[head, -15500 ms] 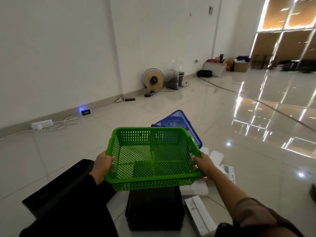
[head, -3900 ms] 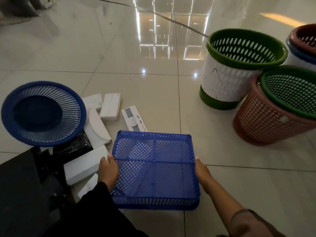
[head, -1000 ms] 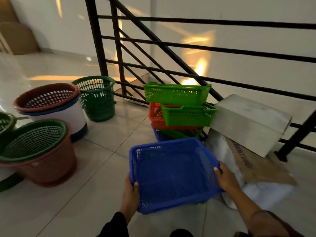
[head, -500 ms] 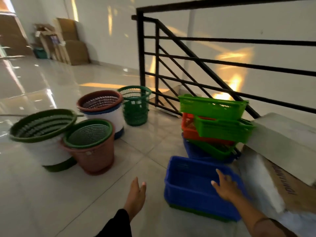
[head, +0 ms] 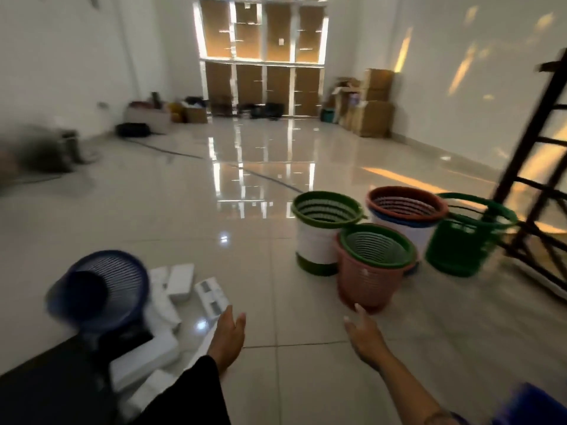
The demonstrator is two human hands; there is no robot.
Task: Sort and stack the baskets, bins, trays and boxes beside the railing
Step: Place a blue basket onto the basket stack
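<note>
Both hands are seen low in the head view, held out over the tiled floor (head: 260, 378) with nothing in them. The left hand (head: 228, 334), at about 7 o'clock from the frame's centre, is extended with the fingers straight and close together; a black sleeve (head: 187, 394) covers its forearm. The right hand (head: 363, 332), at about 5 o'clock, is spread loosely, fingers relaxed and apart, and is not touching anything. A blue plastic edge (head: 534, 403) is noted at the lower right corner; it is too blurred to be identified further.

At 8 o'clock, a round blue basket (head: 98, 289) is found tilted on its side, its mouth facing the camera, resting on a dark object. Just beside it, several flat white boxes (head: 181, 282) are scattered on the floor, some overlapping.

At 3 to 4 o'clock, the round bins are grouped close together. Nearest is a pink bin (head: 368, 280) with a green bin (head: 376, 245) nested inside it. Behind it to the left, a white bin (head: 313, 243) is seen with a green-rimmed bin (head: 326, 207) seated in it. Behind to the right, a brown-rimmed bin (head: 406, 204) is stacked in white and blue ones. A dark green bin (head: 460, 243) stands farthest right, just beside the black railing (head: 534, 167).

At 12 o'clock, far off, cardboard boxes (head: 374, 118) are stacked by the wall, near a tall covered window (head: 264, 53).
</note>
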